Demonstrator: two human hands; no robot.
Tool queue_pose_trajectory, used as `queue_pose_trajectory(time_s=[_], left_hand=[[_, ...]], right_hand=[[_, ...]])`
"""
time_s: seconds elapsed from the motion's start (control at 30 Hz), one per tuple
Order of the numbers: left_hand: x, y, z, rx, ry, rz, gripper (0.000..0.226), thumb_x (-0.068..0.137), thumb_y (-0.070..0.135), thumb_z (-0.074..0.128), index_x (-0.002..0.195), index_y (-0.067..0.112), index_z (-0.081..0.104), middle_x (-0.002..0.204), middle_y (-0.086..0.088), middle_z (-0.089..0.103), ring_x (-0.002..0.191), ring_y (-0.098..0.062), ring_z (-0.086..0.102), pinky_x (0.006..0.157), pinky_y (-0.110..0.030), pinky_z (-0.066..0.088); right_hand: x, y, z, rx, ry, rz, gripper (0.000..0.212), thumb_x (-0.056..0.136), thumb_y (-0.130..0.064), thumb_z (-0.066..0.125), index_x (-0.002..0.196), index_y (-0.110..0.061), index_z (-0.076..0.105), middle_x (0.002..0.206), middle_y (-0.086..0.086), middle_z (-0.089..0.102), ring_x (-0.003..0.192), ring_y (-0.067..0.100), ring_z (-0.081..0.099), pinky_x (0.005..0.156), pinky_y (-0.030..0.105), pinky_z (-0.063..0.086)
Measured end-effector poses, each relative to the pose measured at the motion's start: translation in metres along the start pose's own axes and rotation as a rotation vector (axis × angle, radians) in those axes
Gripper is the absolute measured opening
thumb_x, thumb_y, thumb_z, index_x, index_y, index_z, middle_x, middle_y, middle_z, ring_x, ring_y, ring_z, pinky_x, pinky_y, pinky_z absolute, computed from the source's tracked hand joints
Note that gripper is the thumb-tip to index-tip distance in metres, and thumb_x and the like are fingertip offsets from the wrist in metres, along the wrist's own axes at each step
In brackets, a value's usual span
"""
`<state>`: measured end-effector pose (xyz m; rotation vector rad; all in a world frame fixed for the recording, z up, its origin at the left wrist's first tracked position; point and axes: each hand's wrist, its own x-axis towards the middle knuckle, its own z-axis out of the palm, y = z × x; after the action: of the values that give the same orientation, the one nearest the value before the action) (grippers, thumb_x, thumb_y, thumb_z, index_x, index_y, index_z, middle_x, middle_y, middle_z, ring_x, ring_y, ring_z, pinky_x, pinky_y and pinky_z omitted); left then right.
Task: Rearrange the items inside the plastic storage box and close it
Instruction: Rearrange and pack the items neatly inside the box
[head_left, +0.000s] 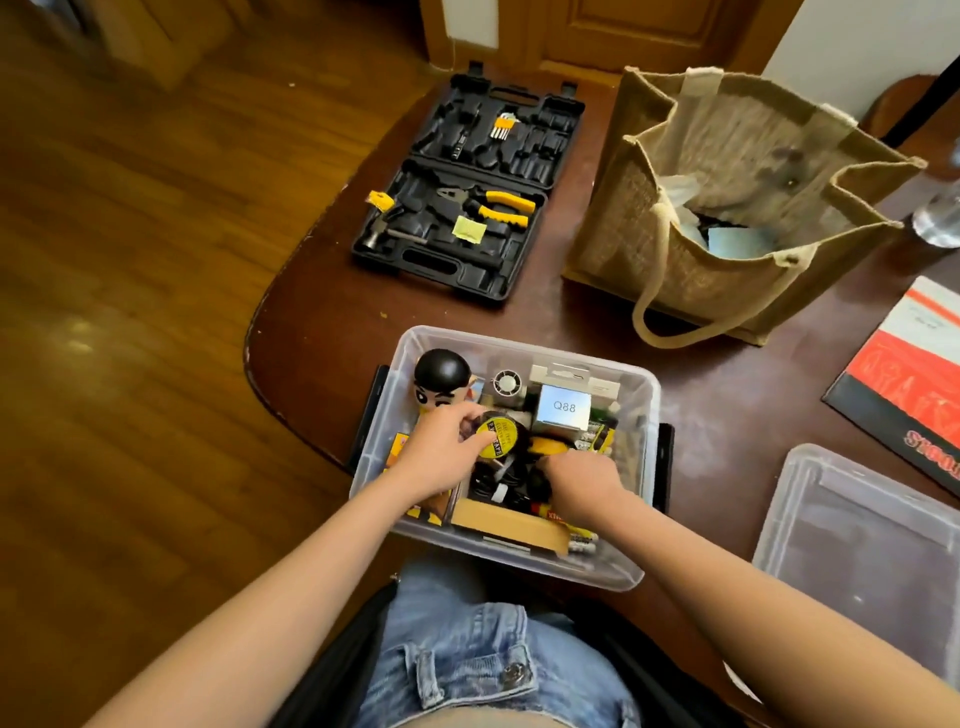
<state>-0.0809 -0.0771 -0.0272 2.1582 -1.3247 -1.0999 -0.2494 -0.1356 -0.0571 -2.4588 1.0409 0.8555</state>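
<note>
**Both hands down inside the open storage box**

Here, left hand (435, 457) in the box, grip curled round a black roll of tape (497, 436) with a yellow label. Right hand (582, 480) just beside it, fingers tucked down among black cords (493, 480); grip hidden, cannot tell whether holding anything. Around the hands: a black-haired figurine (441, 376) in the far left corner, a silver packet marked Q88 (563, 410) toward the far right, a wooden block (511, 527) along the near wall. Clear plastic storage box (641, 415) uncovered, at the near edge of the dark surface (322, 312). Clear lid (857, 540) flat on the surface, to the right. Farther off, an open black tool case (467, 182) with yellow-handled pliers (496, 205), and an upright jute bag (727, 208).
</note>
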Motion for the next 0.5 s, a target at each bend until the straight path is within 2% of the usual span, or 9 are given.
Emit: queue_pose_trajectory(time_s=[0.07, 0.13, 0.27, 0.3, 0.37, 0.43, 0.5], left_hand=[[-0.002, -0.002, 0.0, -0.024, 0.035, -0.027, 0.031, 0.091, 0.026, 0.061, 0.118, 0.011, 0.059, 0.1, 0.004, 0.06, 0.082, -0.006, 0.052, 0.072, -0.017, 0.041], [-0.004, -0.003, 0.001, -0.047, 0.065, -0.043, 0.03, 0.089, 0.026, 0.063, 0.115, 0.012, 0.06, 0.105, 0.003, 0.057, 0.09, -0.011, 0.053, 0.079, -0.022, 0.042], [-0.004, -0.006, 0.002, -0.046, 0.055, -0.027, 0.032, 0.087, 0.024, 0.067, 0.117, 0.016, 0.061, 0.103, 0.008, 0.057, 0.088, -0.006, 0.052, 0.075, -0.018, 0.04], [-0.002, -0.005, 0.001, -0.051, 0.039, -0.02, 0.034, 0.087, 0.023, 0.066, 0.12, 0.016, 0.06, 0.102, 0.01, 0.058, 0.088, -0.005, 0.053, 0.076, -0.014, 0.041], [0.002, -0.002, -0.001, -0.051, 0.011, 0.009, 0.031, 0.088, 0.02, 0.066, 0.119, 0.017, 0.061, 0.091, 0.018, 0.057, 0.078, 0.002, 0.053, 0.067, -0.006, 0.04], [0.006, -0.001, -0.004, 0.001, -0.027, 0.056, 0.022, 0.087, 0.021, 0.065, 0.11, 0.021, 0.062, 0.087, 0.014, 0.059, 0.07, 0.003, 0.051, 0.062, -0.009, 0.038], [0.011, -0.002, -0.009, 0.073, -0.07, 0.085, 0.02, 0.087, 0.023, 0.066, 0.106, 0.022, 0.063, 0.092, 0.007, 0.061, 0.069, 0.0, 0.05, 0.067, -0.018, 0.041]], right_hand=[[0.003, 0.0, 0.0, -0.026, 0.014, -0.002, 0.023, 0.085, -0.001, 0.047, 0.097, -0.013, 0.063, 0.092, 0.004, 0.065, 0.085, 0.025, 0.063, 0.057, 0.028, 0.041], [0.005, 0.001, 0.0, -0.037, 0.02, -0.003, 0.02, 0.084, 0.0, 0.048, 0.091, -0.012, 0.062, 0.082, 0.003, 0.061, 0.08, 0.025, 0.062, 0.056, 0.027, 0.04], [0.01, 0.003, -0.001, -0.02, 0.03, -0.013, 0.017, 0.085, -0.006, 0.052, 0.094, -0.012, 0.064, 0.089, 0.005, 0.066, 0.083, 0.026, 0.063, 0.056, 0.027, 0.04], [0.011, 0.004, -0.002, -0.016, 0.033, -0.008, 0.016, 0.085, -0.007, 0.052, 0.095, -0.011, 0.064, 0.088, 0.005, 0.065, 0.082, 0.026, 0.063, 0.057, 0.027, 0.04], [0.014, 0.005, -0.004, -0.016, 0.035, 0.007, 0.016, 0.085, -0.008, 0.051, 0.095, -0.01, 0.064, 0.081, 0.005, 0.057, 0.074, 0.025, 0.056, 0.058, 0.027, 0.04], [0.015, 0.006, -0.005, -0.011, 0.033, 0.03, 0.016, 0.085, -0.009, 0.051, 0.094, -0.01, 0.064, 0.078, 0.004, 0.054, 0.072, 0.025, 0.053, 0.058, 0.028, 0.041], [0.014, 0.003, -0.002, -0.009, 0.004, 0.045, 0.016, 0.086, -0.011, 0.052, 0.096, -0.012, 0.064, 0.086, 0.005, 0.062, 0.079, 0.026, 0.06, 0.059, 0.028, 0.042]])
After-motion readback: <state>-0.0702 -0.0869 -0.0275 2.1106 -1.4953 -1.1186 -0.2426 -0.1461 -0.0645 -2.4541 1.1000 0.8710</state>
